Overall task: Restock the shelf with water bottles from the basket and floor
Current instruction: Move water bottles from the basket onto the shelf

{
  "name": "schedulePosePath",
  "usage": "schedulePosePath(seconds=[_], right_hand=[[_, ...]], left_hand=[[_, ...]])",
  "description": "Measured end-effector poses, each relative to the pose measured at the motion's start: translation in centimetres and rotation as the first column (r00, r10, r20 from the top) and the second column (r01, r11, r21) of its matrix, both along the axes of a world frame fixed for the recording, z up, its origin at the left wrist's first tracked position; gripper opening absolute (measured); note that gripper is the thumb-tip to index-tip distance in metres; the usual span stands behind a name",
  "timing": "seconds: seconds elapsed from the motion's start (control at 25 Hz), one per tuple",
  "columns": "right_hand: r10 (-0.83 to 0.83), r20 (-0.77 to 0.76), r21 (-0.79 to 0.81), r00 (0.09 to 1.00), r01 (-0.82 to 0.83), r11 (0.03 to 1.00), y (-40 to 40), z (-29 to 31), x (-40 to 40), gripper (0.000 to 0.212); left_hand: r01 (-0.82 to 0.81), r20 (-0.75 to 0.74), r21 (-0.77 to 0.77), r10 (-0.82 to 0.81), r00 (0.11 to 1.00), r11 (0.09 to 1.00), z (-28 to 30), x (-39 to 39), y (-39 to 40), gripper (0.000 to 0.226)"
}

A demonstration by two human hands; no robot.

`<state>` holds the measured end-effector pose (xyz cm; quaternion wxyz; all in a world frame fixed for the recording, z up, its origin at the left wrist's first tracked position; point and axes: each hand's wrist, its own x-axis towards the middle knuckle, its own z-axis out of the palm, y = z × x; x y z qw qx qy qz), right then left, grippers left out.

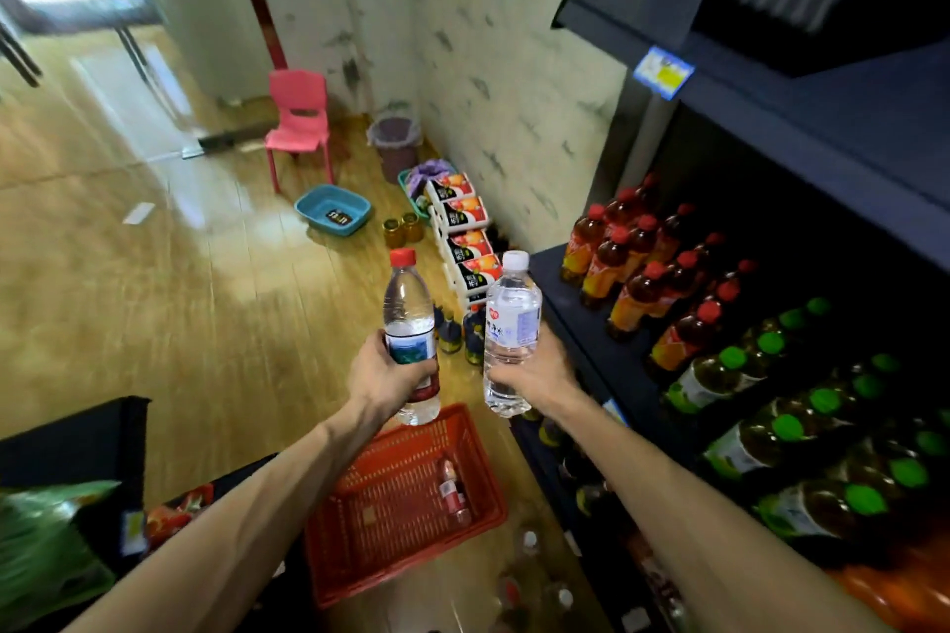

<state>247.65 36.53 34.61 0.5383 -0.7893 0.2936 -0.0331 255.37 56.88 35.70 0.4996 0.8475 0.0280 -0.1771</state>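
Head view of a shop aisle. The left hand [383,375] is wrapped around the lower half of an upright water bottle with a red cap [409,339]; the right hand [534,370] is wrapped around the lower half of an upright water bottle with a white cap [510,334]. Both bottles are held in the air side by side, close together but apart, above the wooden floor [154,283] and just left of the dark shelf [591,339]. Below the hands a red plastic basket [390,565] stands on the floor, with one small red-labelled bottle [453,491] lying inside it near its right wall. More bottles [529,542], blurred, stand on the floor between the basket and the foot of the shelf. The shelf carries rows of red-capped tea bottles [637,272] towards the far end and green-capped bottles [771,422] nearer the camera. Further along the wall lie stacked drink cartons [465,231], two glass jars [401,229], a blue basin [333,210], a pink chair [300,123] and a lined bin [395,139].
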Motion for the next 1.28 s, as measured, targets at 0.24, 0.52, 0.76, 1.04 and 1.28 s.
schedulePosePath(seconds=[0.24, 0.52, 0.76, 1.04, 1.28], right_hand=[[-0.048, 0.159, 0.013, 0.986, 0.047, 0.999, -2.1, 7.7, -2.1, 0.070], [-0.175, 0.377, 0.061, 0.910, 0.164, 0.985, -7.1, 20.9, -7.1, 0.053], [-0.243, 0.473, -0.030, 0.847, 0.291, 0.956, -11.2, 29.5, -12.5, 0.071], [-0.400, 0.503, -0.110, 0.766, 0.516, 0.850, -15.8, 33.8, -21.5, 0.072], [-0.558, 0.507, -0.083, 0.657, 0.682, 0.727, -18.5, 34.6, -28.9, 0.070]], left_hand=[[0.132, 0.157, -0.087, -0.117, 0.981, 0.987, 8.0, -0.3, -3.7, 0.083], [0.353, 0.435, -0.049, -0.298, 0.850, 0.934, 20.6, -2.1, -10.5, 0.056], [0.499, 0.536, -0.076, -0.387, 0.750, 0.863, 27.7, -5.1, -16.1, 0.062], [0.683, 0.613, -0.153, -0.474, 0.632, 0.714, 32.1, -10.5, -23.9, 0.056], [0.788, 0.612, -0.202, -0.553, 0.565, 0.582, 32.2, -15.9, -29.1, 0.063]])
